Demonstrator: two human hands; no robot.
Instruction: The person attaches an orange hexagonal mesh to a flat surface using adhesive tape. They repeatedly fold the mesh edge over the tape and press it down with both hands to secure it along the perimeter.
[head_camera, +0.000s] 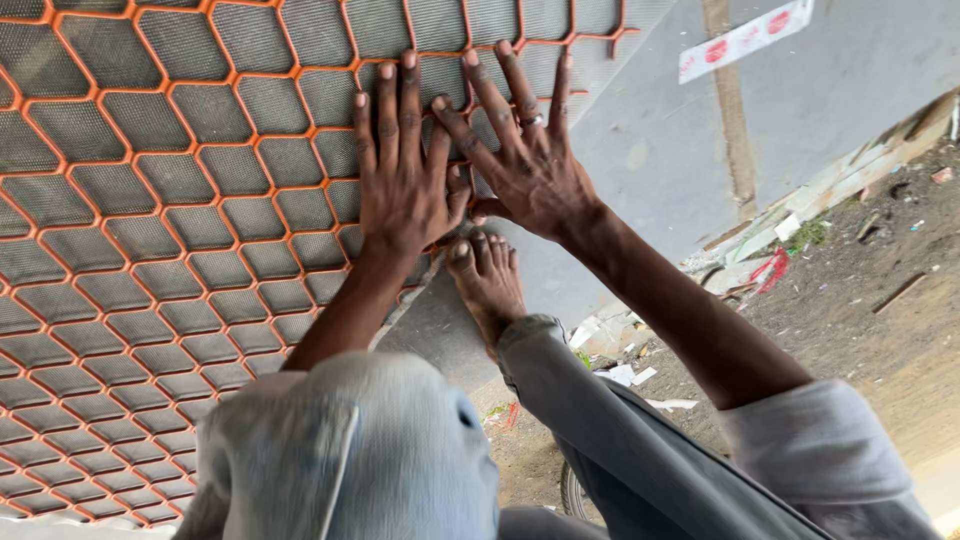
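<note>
A large metal mesh panel with an orange honeycomb frame lies flat and fills the left and top of the head view. My left hand rests palm down on it, fingers spread. Beside it, my right hand, with a ring on one finger, also presses flat on the mesh near the panel's right edge. My bare foot stands just below both hands on the grey slab, its toes at the panel's edge. Neither hand holds anything.
My knee and trouser leg in grey cloth fill the bottom of the view. A concrete kerb runs on the right, with bare soil and scraps of paper litter beyond it. A red and white strip lies on the slab.
</note>
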